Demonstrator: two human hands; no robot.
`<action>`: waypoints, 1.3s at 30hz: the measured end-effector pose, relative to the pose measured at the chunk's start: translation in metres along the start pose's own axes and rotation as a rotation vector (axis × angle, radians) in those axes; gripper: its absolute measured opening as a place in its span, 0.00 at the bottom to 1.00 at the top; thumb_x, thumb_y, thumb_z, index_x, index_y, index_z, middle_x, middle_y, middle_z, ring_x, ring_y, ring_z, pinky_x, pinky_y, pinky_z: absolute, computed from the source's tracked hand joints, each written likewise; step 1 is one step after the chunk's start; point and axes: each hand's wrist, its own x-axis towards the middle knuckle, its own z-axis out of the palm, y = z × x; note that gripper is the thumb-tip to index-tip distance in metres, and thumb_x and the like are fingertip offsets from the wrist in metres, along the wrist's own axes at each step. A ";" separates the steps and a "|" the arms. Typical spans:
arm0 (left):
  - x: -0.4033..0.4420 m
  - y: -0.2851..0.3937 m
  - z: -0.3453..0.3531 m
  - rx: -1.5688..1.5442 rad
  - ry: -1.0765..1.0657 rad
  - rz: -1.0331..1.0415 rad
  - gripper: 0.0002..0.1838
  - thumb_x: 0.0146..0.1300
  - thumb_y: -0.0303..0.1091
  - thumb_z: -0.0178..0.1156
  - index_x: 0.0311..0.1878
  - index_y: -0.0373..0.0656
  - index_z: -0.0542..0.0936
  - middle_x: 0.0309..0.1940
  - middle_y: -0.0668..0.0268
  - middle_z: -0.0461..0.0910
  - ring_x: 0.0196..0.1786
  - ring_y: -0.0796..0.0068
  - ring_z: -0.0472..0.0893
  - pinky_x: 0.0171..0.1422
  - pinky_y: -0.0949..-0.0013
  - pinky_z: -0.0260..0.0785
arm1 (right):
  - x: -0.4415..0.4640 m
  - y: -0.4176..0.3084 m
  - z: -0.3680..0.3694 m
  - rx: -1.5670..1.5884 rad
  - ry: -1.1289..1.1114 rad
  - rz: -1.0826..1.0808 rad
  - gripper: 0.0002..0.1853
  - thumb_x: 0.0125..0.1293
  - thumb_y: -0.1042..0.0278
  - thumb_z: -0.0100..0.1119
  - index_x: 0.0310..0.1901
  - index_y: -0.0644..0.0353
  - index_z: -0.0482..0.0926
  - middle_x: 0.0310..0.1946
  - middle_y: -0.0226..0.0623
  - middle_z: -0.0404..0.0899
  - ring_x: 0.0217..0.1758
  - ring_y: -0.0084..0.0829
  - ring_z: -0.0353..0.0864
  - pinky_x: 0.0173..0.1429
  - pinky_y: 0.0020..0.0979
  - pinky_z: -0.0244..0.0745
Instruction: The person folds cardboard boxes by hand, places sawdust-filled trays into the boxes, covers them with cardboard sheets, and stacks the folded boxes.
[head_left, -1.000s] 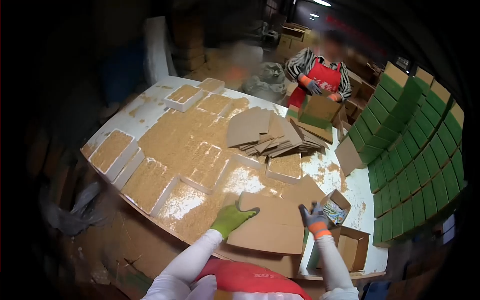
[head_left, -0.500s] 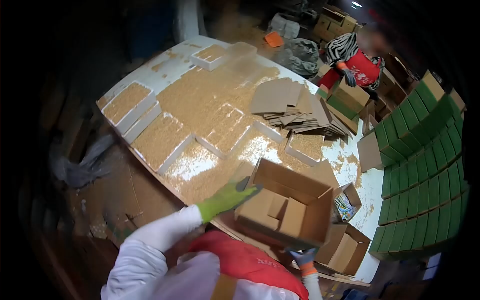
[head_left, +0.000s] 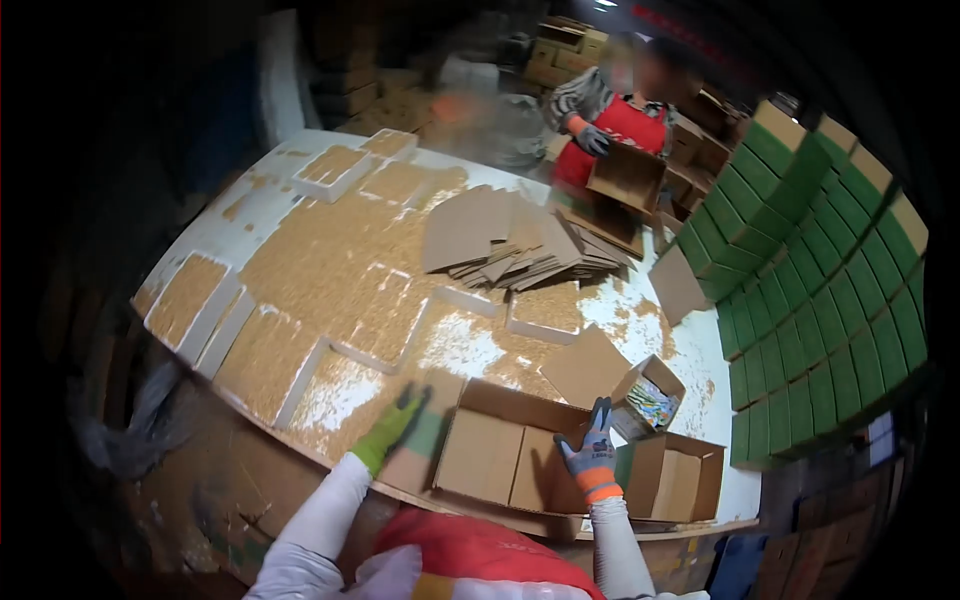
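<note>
An open cardboard box (head_left: pixel 480 460) sits at the table's near edge, its inside bare with a seam across the bottom. My left hand (head_left: pixel 396 425), in a green glove with dark fingertips, is beside the box's left side, over a brown and green cardboard piece (head_left: pixel 425 440). Its fingers are stretched out, holding nothing. My right hand (head_left: pixel 592 455), in a grey and orange glove, is at the box's right wall with fingers up and thumb apart. Whether its palm touches the wall is hard to tell. To its right stands another open box (head_left: pixel 680 480).
A small box of colourful packets (head_left: pixel 650 400) and a loose cardboard sheet (head_left: pixel 590 365) lie nearby. Beyond are stacked flat cardboard (head_left: pixel 510 235), white trays (head_left: pixel 205 310) and brown granular material (head_left: pixel 320 250). Green boxes (head_left: pixel 800 270) are piled right. A co-worker (head_left: pixel 615 125) handles a box opposite.
The box has gone from tilted and held up to level on the table. Both hands have come off their earlier grips, the right rising to the box's right wall. The view has shifted.
</note>
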 end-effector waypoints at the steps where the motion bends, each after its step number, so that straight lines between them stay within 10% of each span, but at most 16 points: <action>1: 0.021 -0.010 -0.004 0.171 0.326 -0.058 0.45 0.69 0.64 0.50 0.74 0.35 0.60 0.74 0.41 0.57 0.76 0.48 0.59 0.76 0.57 0.54 | -0.001 -0.001 0.000 -0.008 0.004 0.001 0.60 0.54 0.40 0.69 0.76 0.69 0.44 0.78 0.54 0.45 0.80 0.47 0.50 0.76 0.37 0.61; 3: 0.082 -0.062 -0.010 0.512 0.730 -0.447 0.59 0.61 0.80 0.37 0.75 0.30 0.55 0.75 0.35 0.50 0.75 0.32 0.54 0.75 0.44 0.49 | -0.003 -0.003 0.000 -0.004 0.000 0.035 0.59 0.55 0.41 0.69 0.76 0.68 0.45 0.78 0.54 0.45 0.80 0.46 0.50 0.75 0.36 0.62; 6: 0.126 -0.054 -0.011 0.338 0.665 -0.750 0.61 0.60 0.82 0.34 0.76 0.29 0.53 0.76 0.36 0.46 0.76 0.33 0.52 0.75 0.38 0.44 | -0.002 -0.006 -0.001 -0.066 0.017 0.030 0.59 0.55 0.41 0.69 0.76 0.68 0.46 0.77 0.54 0.47 0.79 0.46 0.53 0.73 0.36 0.65; 12: 0.182 -0.045 0.019 0.058 0.936 -0.645 0.64 0.59 0.82 0.39 0.75 0.26 0.49 0.75 0.34 0.48 0.75 0.36 0.55 0.77 0.47 0.50 | 0.000 -0.004 0.001 -0.144 0.012 0.033 0.57 0.54 0.42 0.69 0.76 0.65 0.47 0.77 0.52 0.49 0.76 0.47 0.59 0.72 0.37 0.67; 16: 0.161 -0.010 -0.001 -0.359 1.158 -0.571 0.56 0.58 0.67 0.62 0.71 0.24 0.58 0.69 0.37 0.60 0.69 0.43 0.66 0.69 0.51 0.65 | -0.003 -0.006 0.000 -0.140 0.025 0.033 0.57 0.55 0.43 0.69 0.76 0.64 0.48 0.76 0.52 0.51 0.75 0.47 0.61 0.71 0.39 0.68; 22: 0.139 -0.033 -0.030 -1.287 0.767 -0.136 0.39 0.54 0.49 0.76 0.58 0.31 0.70 0.39 0.60 0.78 0.39 0.68 0.76 0.39 0.60 0.77 | -0.003 0.006 0.007 0.037 0.082 -0.007 0.53 0.56 0.47 0.70 0.75 0.62 0.50 0.75 0.52 0.53 0.75 0.48 0.60 0.73 0.39 0.64; 29: 0.027 0.066 -0.059 -1.123 0.272 0.165 0.26 0.70 0.40 0.60 0.66 0.37 0.71 0.61 0.54 0.74 0.62 0.62 0.75 0.65 0.60 0.71 | -0.010 -0.011 -0.020 0.102 0.324 -0.177 0.32 0.60 0.63 0.67 0.66 0.60 0.70 0.67 0.51 0.68 0.66 0.50 0.69 0.69 0.44 0.67; 32: 0.005 0.070 -0.067 0.291 0.406 0.952 0.23 0.70 0.32 0.56 0.66 0.35 0.72 0.63 0.49 0.72 0.63 0.56 0.75 0.69 0.60 0.68 | -0.015 -0.017 -0.024 0.370 0.393 -0.254 0.18 0.66 0.71 0.60 0.58 0.61 0.77 0.55 0.46 0.77 0.55 0.42 0.78 0.61 0.39 0.73; 35: -0.023 0.098 -0.048 0.198 0.131 1.087 0.25 0.66 0.25 0.57 0.67 0.39 0.72 0.63 0.47 0.72 0.65 0.50 0.73 0.70 0.60 0.67 | -0.022 -0.024 -0.033 0.958 0.196 0.101 0.16 0.75 0.67 0.50 0.59 0.64 0.76 0.47 0.45 0.81 0.49 0.33 0.80 0.58 0.34 0.74; 38: -0.039 0.104 -0.029 0.216 -0.163 1.070 0.30 0.60 0.30 0.66 0.68 0.42 0.73 0.63 0.51 0.74 0.65 0.57 0.74 0.71 0.63 0.65 | -0.014 -0.002 -0.042 1.017 0.352 -0.182 0.24 0.78 0.53 0.45 0.63 0.64 0.72 0.55 0.40 0.80 0.53 0.31 0.80 0.60 0.35 0.74; 39: -0.037 0.095 -0.020 0.184 -0.245 1.050 0.32 0.59 0.33 0.69 0.68 0.43 0.73 0.63 0.53 0.74 0.65 0.60 0.75 0.71 0.64 0.65 | -0.015 -0.003 -0.063 1.706 0.004 0.070 0.27 0.77 0.49 0.45 0.66 0.62 0.70 0.55 0.40 0.79 0.56 0.32 0.78 0.62 0.33 0.73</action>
